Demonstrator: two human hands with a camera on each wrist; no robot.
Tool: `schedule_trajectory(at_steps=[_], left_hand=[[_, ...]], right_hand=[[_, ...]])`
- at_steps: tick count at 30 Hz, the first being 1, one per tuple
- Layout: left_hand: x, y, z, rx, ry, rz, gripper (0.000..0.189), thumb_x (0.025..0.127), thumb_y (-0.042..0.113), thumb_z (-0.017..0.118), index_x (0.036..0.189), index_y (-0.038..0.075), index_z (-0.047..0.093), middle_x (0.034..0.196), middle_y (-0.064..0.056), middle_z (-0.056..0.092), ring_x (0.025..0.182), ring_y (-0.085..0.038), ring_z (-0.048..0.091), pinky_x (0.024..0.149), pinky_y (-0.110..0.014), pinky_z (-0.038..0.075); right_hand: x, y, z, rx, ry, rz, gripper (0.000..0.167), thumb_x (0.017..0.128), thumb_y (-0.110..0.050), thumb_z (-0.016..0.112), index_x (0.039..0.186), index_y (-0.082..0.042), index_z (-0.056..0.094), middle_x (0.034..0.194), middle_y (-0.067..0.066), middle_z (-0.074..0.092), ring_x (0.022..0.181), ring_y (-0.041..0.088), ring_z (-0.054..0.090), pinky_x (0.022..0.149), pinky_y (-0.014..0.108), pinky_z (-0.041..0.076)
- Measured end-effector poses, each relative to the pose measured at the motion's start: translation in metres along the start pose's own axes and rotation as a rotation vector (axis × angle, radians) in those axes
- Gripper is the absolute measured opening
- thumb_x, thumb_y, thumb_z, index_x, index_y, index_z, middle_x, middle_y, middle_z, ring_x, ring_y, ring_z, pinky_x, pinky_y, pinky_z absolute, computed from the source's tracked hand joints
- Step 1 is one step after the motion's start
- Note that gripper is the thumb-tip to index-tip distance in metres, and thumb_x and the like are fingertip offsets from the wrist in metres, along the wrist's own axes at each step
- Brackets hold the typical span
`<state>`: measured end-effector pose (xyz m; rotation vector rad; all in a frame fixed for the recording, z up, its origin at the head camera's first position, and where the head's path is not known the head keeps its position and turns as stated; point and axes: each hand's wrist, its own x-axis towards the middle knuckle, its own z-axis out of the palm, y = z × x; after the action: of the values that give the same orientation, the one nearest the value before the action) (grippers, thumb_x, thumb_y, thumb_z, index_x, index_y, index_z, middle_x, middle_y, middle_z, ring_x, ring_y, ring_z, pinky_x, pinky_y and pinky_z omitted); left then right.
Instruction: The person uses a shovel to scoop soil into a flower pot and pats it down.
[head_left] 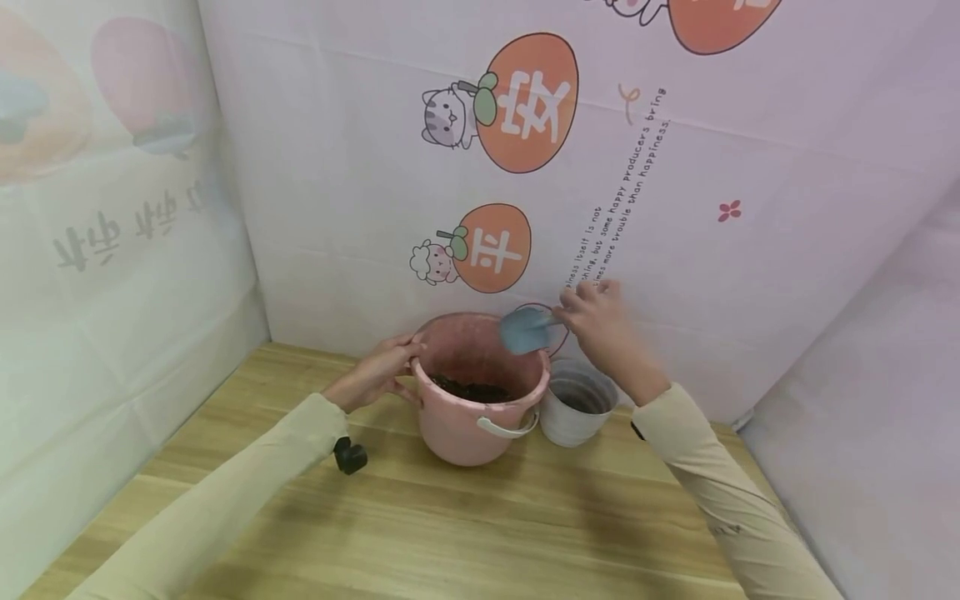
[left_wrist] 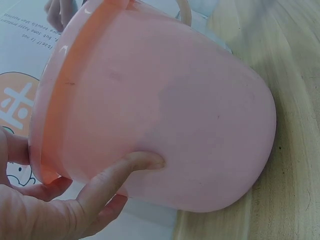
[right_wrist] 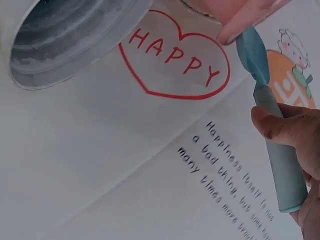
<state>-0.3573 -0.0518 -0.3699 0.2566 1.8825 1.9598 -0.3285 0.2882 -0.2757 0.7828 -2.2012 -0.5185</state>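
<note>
A pink bucket [head_left: 463, 435] with a white handle [head_left: 510, 428] stands on the wooden table, dark soil [head_left: 471, 389] low inside it. My left hand [head_left: 377, 372] grips its left rim. In the left wrist view the thumb [left_wrist: 142, 161] lies against the bucket's outer wall [left_wrist: 195, 115] while other fingers are at the rim. My right hand [head_left: 606, 332] holds a small blue garden trowel [head_left: 525, 331] by its handle [right_wrist: 284, 165]. The trowel's blade overlaps the bucket's far right rim in the head view.
A white-grey pot [head_left: 567, 427] stands close against the bucket's right side, its ridged inside [right_wrist: 75, 37] showing in the right wrist view. Behind the table [head_left: 450, 533] hangs a white printed cloth [head_left: 337, 183]. More cloth [head_left: 135, 317] closes off the left and right sides.
</note>
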Motion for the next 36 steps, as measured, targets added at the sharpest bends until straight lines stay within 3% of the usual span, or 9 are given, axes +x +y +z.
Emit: schedule_trajectory(at_steps=[4, 8, 12, 16, 26, 30, 33, 36], left_hand=[[0.002, -0.002, -0.002, 0.003, 0.002, -0.001, 0.061, 0.111, 0.016, 0.044, 0.167, 0.007, 0.023, 0.175, -0.002, 0.016, 0.143, -0.046, 0.040, 0.081, -0.055, 0.068], [0.001, -0.002, -0.002, 0.002, -0.009, 0.009, 0.061, 0.111, 0.016, 0.043, 0.167, 0.005, 0.020, 0.176, -0.005, 0.014, 0.143, -0.046, 0.038, 0.080, -0.055, 0.068], [-0.001, 0.000, -0.001, 0.002, -0.016, 0.018, 0.061, 0.111, 0.015, 0.042, 0.167, 0.004, 0.019, 0.175, -0.009, 0.017, 0.138, -0.043, 0.042, 0.078, -0.054, 0.068], [-0.002, 0.001, -0.001, 0.005, -0.010, 0.017, 0.061, 0.111, 0.016, 0.043, 0.167, 0.005, 0.020, 0.175, -0.008, 0.018, 0.136, -0.041, 0.044, 0.078, -0.053, 0.069], [-0.001, 0.000, -0.001, -0.002, -0.011, 0.013, 0.061, 0.111, 0.015, 0.044, 0.167, 0.006, 0.022, 0.176, -0.006, 0.015, 0.134, -0.040, 0.045, 0.076, -0.053, 0.069], [-0.001, 0.001, -0.002, -0.002, 0.000, 0.017, 0.059, 0.111, 0.016, 0.045, 0.166, 0.005, 0.026, 0.164, -0.011, 0.033, 0.123, -0.034, 0.051, 0.075, -0.053, 0.069], [-0.001, 0.000, -0.002, -0.004, 0.008, 0.019, 0.057, 0.111, 0.016, 0.045, 0.165, 0.005, 0.029, 0.141, -0.015, 0.045, 0.111, -0.029, 0.053, 0.075, -0.054, 0.069], [-0.002, 0.000, -0.001, -0.007, 0.010, 0.016, 0.058, 0.111, 0.016, 0.045, 0.165, 0.005, 0.028, 0.151, -0.011, 0.044, 0.108, -0.026, 0.053, 0.075, -0.052, 0.069]], right_hand=[[0.013, -0.014, 0.000, -0.127, -0.037, -0.094, 0.028, 0.083, 0.007, 0.078, 0.101, -0.014, 0.081, 0.102, 0.006, 0.063, 0.097, 0.031, 0.051, 0.085, 0.052, 0.045], [0.025, -0.031, 0.000, -0.164, -0.085, -0.158, 0.015, 0.084, -0.005, 0.083, 0.095, -0.015, 0.081, 0.102, 0.003, 0.065, 0.098, 0.028, 0.050, 0.087, 0.049, 0.043], [0.036, -0.047, 0.002, -0.143, -0.162, -0.184, 0.014, 0.084, -0.006, 0.084, 0.092, -0.017, 0.082, 0.108, 0.001, 0.071, 0.103, 0.026, 0.052, 0.090, 0.046, 0.043], [0.044, -0.060, 0.010, -0.191, -0.198, -0.220, 0.014, 0.086, -0.006, 0.082, 0.092, -0.019, 0.082, 0.109, -0.003, 0.074, 0.104, 0.023, 0.054, 0.090, 0.044, 0.044], [0.051, -0.085, 0.023, -0.250, -0.348, -0.246, 0.015, 0.092, -0.010, 0.076, 0.097, -0.023, 0.081, 0.107, -0.007, 0.077, 0.105, 0.020, 0.061, 0.096, 0.045, 0.049], [0.053, -0.089, 0.028, -0.270, -0.361, -0.265, 0.017, 0.095, -0.013, 0.072, 0.101, -0.026, 0.081, 0.110, -0.009, 0.077, 0.110, 0.019, 0.062, 0.103, 0.046, 0.050], [0.052, -0.091, 0.031, -0.290, -0.331, -0.305, 0.016, 0.094, -0.015, 0.073, 0.099, -0.028, 0.081, 0.107, -0.012, 0.077, 0.109, 0.017, 0.062, 0.102, 0.044, 0.050], [0.048, -0.090, 0.036, -0.368, -0.239, -0.367, 0.015, 0.094, -0.015, 0.074, 0.094, -0.028, 0.080, 0.100, -0.013, 0.077, 0.103, 0.013, 0.062, 0.095, 0.038, 0.050]])
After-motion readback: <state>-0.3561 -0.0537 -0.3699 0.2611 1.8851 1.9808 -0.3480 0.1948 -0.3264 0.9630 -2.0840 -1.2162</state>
